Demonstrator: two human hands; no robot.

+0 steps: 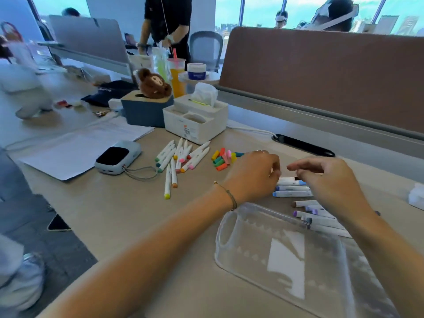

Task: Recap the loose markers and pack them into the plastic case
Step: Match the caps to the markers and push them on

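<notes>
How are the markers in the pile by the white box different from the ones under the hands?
The uncapped markers near the white organizer show bare coloured tips and lie scattered at crossed angles; the capped markers wear caps and lie side by side. The first show warm and green colours; the second blue and purple. Both have white barrels and rest on the desk.

daylight poured in from the tall windows [257,12] behind the brown fabric desk divider [321,72], bright and blue-tinted. my forearms threw soft shadows on the beige desk [119,216]. the far left smeared with motion blur, and straight edges bowed toward the corners.
</notes>
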